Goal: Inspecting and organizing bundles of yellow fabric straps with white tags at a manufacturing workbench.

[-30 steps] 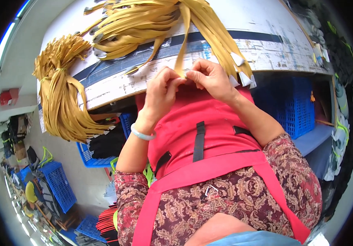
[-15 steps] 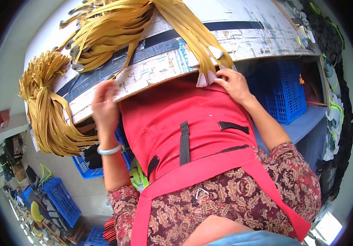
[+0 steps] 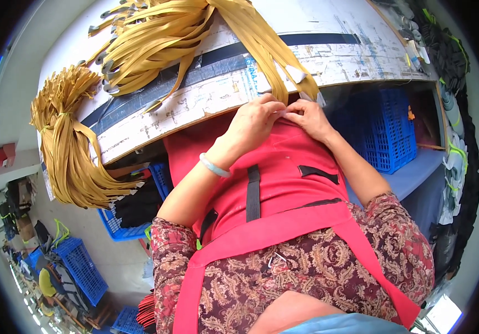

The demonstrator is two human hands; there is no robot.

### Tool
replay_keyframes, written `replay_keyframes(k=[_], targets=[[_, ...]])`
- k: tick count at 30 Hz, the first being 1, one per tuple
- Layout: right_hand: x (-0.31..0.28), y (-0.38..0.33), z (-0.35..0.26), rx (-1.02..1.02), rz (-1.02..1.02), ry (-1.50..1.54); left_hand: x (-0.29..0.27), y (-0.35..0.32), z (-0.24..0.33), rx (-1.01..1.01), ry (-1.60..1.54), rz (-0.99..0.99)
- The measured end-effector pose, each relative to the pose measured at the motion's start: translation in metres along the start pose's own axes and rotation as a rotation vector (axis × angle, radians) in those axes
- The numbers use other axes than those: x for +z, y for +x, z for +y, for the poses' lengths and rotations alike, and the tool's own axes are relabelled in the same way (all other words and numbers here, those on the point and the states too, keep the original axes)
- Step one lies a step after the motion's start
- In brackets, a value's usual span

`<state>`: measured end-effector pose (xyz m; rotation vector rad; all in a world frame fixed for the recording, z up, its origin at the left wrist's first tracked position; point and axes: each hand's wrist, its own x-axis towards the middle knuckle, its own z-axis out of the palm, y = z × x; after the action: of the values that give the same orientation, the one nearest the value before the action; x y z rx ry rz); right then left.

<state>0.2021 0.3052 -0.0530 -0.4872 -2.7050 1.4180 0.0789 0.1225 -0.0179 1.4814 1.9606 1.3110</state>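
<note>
My left hand (image 3: 255, 121) and my right hand (image 3: 310, 119) meet at the table's front edge, just above my red apron (image 3: 284, 150). Both have their fingertips pinched on the white end of a golden-yellow webbing strap (image 3: 275, 83); the fingers hide most of that end. Beside it, another white-tipped strap end (image 3: 318, 99) hangs over the edge by my right hand. These straps run back to a large heap of yellow straps (image 3: 158, 42) with grey tips on the table. A tied bundle of yellow straps (image 3: 69, 145) droops over the table's left corner.
The scuffed white tabletop (image 3: 339, 58) carries dark tape strips. A blue plastic crate (image 3: 392, 133) sits on the shelf below at right. Under the left side is a blue crate with black material (image 3: 136, 203). Another blue crate (image 3: 83, 270) stands on the floor at lower left.
My left hand has come across from the table's left edge to join my right hand at the strap end. My right hand stays nearly in place.
</note>
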Motion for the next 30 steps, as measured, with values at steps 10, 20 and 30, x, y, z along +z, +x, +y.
replay_keyframes(k=[10, 20, 30], targets=[[-0.039, -0.012, -0.082, -0.272, 0.006, -0.064, -0.014, 0.01, 0.02, 0.075, 0.074, 0.013], [-0.002, 0.019, -0.114, -0.118, -0.258, 0.898, -0.062, -0.028, 0.018, -0.204, -0.744, 0.134], [-0.001, 0.04, -0.139, -0.091, -0.489, 0.848, -0.089, -0.047, 0.017, -0.098, -0.861, 0.085]])
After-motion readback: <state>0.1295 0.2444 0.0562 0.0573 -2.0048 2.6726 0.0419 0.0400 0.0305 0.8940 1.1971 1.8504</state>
